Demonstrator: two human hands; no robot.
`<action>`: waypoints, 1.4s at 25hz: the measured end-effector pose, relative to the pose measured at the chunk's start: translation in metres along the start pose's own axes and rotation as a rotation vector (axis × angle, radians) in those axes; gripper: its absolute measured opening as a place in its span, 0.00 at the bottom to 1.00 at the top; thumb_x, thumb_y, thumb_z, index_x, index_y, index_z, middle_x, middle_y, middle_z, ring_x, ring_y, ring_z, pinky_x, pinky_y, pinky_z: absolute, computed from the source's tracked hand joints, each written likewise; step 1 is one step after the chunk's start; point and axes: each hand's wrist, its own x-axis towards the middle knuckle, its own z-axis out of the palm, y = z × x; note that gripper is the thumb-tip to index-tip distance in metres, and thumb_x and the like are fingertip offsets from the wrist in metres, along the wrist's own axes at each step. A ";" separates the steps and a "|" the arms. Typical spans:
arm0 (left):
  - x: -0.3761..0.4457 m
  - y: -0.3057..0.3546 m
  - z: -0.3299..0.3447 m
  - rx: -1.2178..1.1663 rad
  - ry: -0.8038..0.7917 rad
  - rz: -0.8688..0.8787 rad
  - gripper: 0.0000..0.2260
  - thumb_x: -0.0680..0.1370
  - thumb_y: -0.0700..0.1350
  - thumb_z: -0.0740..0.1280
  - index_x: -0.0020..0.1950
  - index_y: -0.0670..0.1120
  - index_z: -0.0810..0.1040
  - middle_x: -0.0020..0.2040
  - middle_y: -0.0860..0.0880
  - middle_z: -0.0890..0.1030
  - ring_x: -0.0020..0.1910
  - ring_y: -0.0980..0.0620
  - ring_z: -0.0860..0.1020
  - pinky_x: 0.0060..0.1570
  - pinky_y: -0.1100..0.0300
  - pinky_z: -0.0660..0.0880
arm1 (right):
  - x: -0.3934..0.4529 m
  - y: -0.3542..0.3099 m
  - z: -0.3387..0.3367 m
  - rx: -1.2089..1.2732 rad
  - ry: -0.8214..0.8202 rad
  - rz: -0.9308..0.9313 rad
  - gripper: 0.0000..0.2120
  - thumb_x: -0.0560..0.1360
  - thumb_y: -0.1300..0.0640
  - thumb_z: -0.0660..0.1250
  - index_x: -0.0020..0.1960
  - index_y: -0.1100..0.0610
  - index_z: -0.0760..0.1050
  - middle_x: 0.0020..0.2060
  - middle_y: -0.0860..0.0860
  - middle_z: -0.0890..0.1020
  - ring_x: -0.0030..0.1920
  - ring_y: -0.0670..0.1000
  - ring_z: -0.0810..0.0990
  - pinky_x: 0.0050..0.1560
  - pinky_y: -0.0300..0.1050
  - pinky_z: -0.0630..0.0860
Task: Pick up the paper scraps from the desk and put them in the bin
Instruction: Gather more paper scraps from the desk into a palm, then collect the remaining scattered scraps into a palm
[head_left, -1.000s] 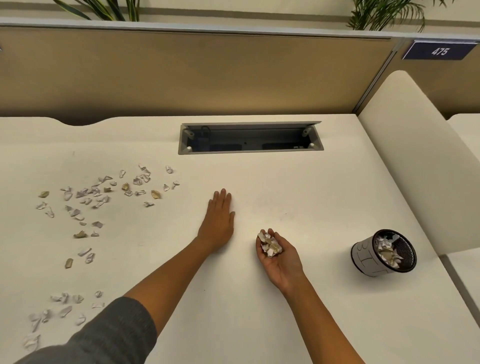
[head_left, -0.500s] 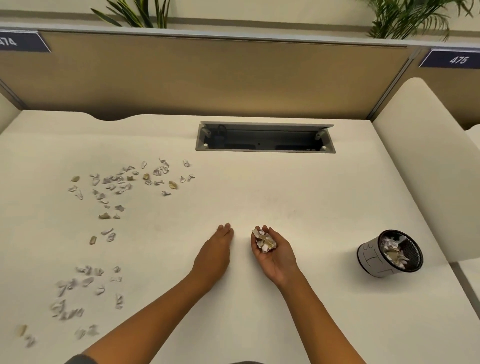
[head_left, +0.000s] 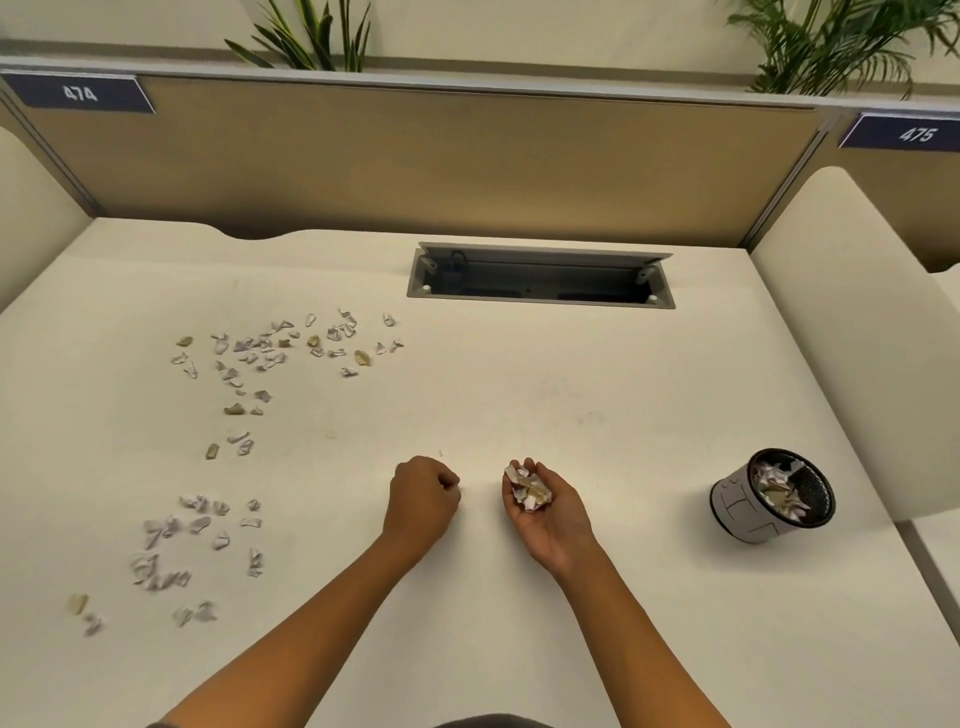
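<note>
Cupping a heap of paper scraps (head_left: 529, 488) in its upturned palm with fingers loosely curled around them, the right hand (head_left: 545, 512) lay on the desk (head_left: 571, 395) beside the left hand (head_left: 422, 501), fingers curled into a fist, while more loose scraps (head_left: 270, 353) littered the desk's left and the bin (head_left: 769, 496) stood right.

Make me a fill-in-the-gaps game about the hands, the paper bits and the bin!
1. The right hand cups a pile of paper ____.
2. The bin stands on the desk to the ____ of both hands.
3. The sign above the loose scraps reads ____.
4. The left hand's fingers are ____, not flat.

Missing words: scraps; right; 474; curled
</note>
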 end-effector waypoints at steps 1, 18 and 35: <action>-0.003 0.005 -0.002 -0.051 0.014 -0.012 0.07 0.71 0.36 0.69 0.41 0.44 0.86 0.38 0.53 0.83 0.36 0.57 0.79 0.40 0.64 0.75 | -0.001 0.002 -0.001 -0.008 -0.002 0.004 0.08 0.81 0.62 0.61 0.47 0.65 0.76 0.44 0.59 0.81 0.47 0.55 0.81 0.47 0.48 0.82; -0.011 0.017 0.001 -0.277 0.118 0.172 0.10 0.76 0.36 0.66 0.54 0.45 0.83 0.53 0.51 0.83 0.53 0.56 0.81 0.55 0.60 0.78 | -0.012 0.005 -0.010 -0.014 -0.008 -0.002 0.08 0.81 0.62 0.61 0.47 0.65 0.76 0.43 0.59 0.81 0.46 0.56 0.81 0.46 0.48 0.82; 0.046 -0.020 -0.005 0.111 0.006 0.124 0.07 0.75 0.37 0.70 0.52 0.40 0.83 0.49 0.44 0.81 0.48 0.45 0.80 0.47 0.59 0.72 | -0.064 -0.093 -0.003 0.159 -0.126 -0.242 0.12 0.80 0.63 0.60 0.42 0.64 0.77 0.41 0.58 0.82 0.47 0.54 0.80 0.55 0.47 0.78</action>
